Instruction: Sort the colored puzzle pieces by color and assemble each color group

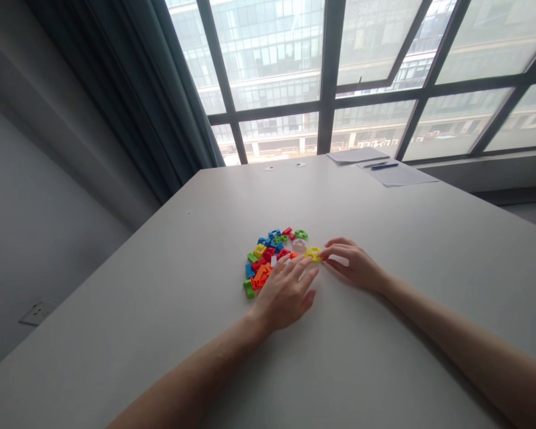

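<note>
A pile of small plastic building pieces in red, orange, yellow, green, blue and white lies on the white table. My left hand (286,293) reaches over the near right side of the pile, palm down, with its fingers stretched out and apart. It hides some of the pieces beneath it. At the pile's right edge is a yellow plastic piece (313,254) with openings in it. My right hand (354,264) has its thumb and fingertips closed at the right end of this piece. Left of my left hand lie orange pieces (261,276) and a green piece (249,289).
Papers (402,174) with a dark pen (385,166) lie at the table's far right. Two round fittings (301,164) sit near the far edge of the table (232,196). Behind it are a large window and a dark curtain (161,89). A wall socket (37,313) is at left.
</note>
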Action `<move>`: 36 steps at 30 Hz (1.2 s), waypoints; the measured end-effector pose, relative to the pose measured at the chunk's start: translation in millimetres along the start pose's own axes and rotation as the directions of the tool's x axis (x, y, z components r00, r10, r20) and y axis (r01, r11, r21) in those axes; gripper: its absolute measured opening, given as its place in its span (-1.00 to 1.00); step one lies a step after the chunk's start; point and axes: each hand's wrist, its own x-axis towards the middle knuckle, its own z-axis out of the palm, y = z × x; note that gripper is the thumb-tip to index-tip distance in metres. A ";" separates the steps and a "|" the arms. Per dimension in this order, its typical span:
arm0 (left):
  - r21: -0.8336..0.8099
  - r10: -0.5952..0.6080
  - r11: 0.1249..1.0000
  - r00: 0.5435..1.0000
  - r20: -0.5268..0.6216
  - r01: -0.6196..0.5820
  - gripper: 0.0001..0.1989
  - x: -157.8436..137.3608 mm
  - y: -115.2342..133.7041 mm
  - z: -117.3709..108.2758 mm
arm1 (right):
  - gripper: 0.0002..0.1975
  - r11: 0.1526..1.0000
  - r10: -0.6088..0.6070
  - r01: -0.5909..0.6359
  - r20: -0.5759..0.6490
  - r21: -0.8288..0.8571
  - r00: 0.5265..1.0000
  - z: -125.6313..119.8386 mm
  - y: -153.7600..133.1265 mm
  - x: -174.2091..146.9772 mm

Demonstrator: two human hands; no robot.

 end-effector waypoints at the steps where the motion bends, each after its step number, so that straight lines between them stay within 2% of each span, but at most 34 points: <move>1: 0.004 -0.009 1.000 1.000 -0.003 0.009 -0.59 -0.4 0.0 0.7 | -0.83 1.000 -0.002 0.002 0.002 0.003 1.000 -0.6 -0.4 0.2; 5: 0.016 -0.056 0.998 0.998 0.014 0.056 -0.53 -1.9 -0.4 3.8 | -0.77 1.000 0.011 -0.011 -0.012 -0.008 1.000 -0.3 0.7 1.1; 9: 0.002 -0.046 0.999 0.999 0.023 0.046 -0.55 -1.7 -0.9 3.7 | -0.70 0.999 0.015 -0.013 0.045 -0.043 0.999 3.0 4.2 0.3; 15: -0.064 0.064 0.996 0.998 -0.001 -0.064 -0.61 -1.2 -2.1 1.9 | -0.91 0.999 0.023 -0.022 0.021 -0.033 1.000 3.2 2.0 -0.5; 20: -0.078 0.091 0.993 0.996 -0.009 -0.091 -0.61 -2.3 -2.7 1.7 | -0.94 0.997 0.066 -0.066 -0.008 -0.036 0.998 0.4 1.0 1.8; 23: -0.086 0.090 0.992 0.996 -0.003 -0.090 -0.60 -2.6 -2.9 1.4 | -0.94 0.992 0.107 -0.113 -0.086 -0.059 0.990 -9.4 10.9 2.9; 27: -0.101 0.098 0.990 0.995 0.016 -0.096 -0.59 -2.7 -3.2 1.8 | -0.87 0.967 0.209 -0.234 -0.216 -0.097 0.954 -25.6 35.9 -1.8; 31: -0.084 0.086 0.993 0.995 0.045 -0.082 -0.56 -3.1 -3.1 2.3 | -0.86 0.941 0.287 -0.317 -0.212 -0.121 0.934 -29.2 57.4 -10.4; 36: -0.060 0.050 0.997 0.996 0.077 -0.046 -0.55 -2.5 -1.8 0.2 | -0.86 0.938 0.285 -0.316 -0.201 -0.140 0.937 -25.1 62.6 -13.1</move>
